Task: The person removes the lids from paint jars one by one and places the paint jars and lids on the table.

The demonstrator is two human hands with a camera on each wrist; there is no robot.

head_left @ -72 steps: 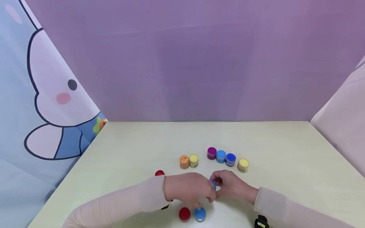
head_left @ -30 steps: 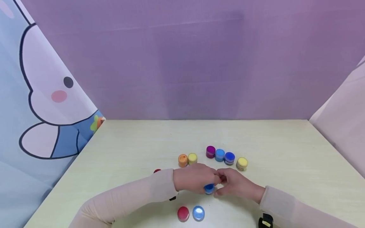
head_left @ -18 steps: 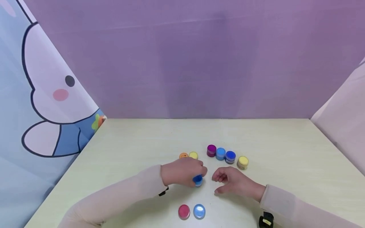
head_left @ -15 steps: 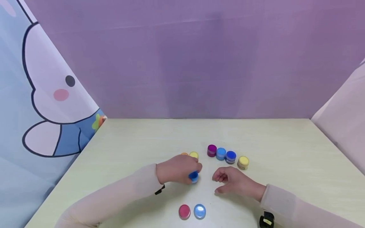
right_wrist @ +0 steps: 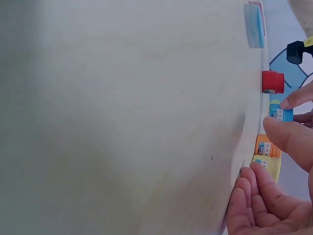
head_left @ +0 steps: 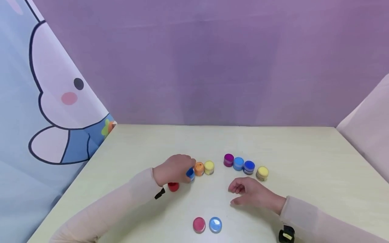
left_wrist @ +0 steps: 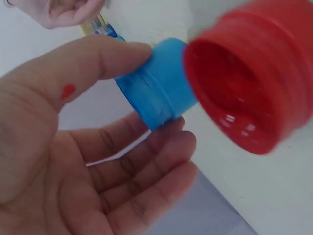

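My left hand (head_left: 174, 168) holds a small light-blue paint jar (head_left: 190, 175) between thumb and fingers, just left of an orange jar (head_left: 199, 169). In the left wrist view the thumb lies on the side of this blue jar (left_wrist: 168, 73), and a red smear marks the thumb. An uncapped red paint jar (left_wrist: 244, 88) with wet paint inside stands close by, below the left hand in the head view. My right hand (head_left: 256, 193) rests on the table, fingers loosely bent, holding nothing. A red lid (head_left: 199, 225) and a blue lid (head_left: 215, 225) lie near the front.
A yellow jar (head_left: 209, 167) touches the orange one. Farther right, a purple jar (head_left: 229, 160), a light-blue jar (head_left: 238, 163) and a dark-blue jar (head_left: 249, 167) form a row. Another yellow jar (head_left: 262, 173) stands beyond the right hand. A purple backdrop (head_left: 225, 67) closes off the table's back.
My left hand has carried the blue jar away from the right hand, leftward and back, to the orange jar's left side. The right hand has stayed nearly in place. The red jar shows again.
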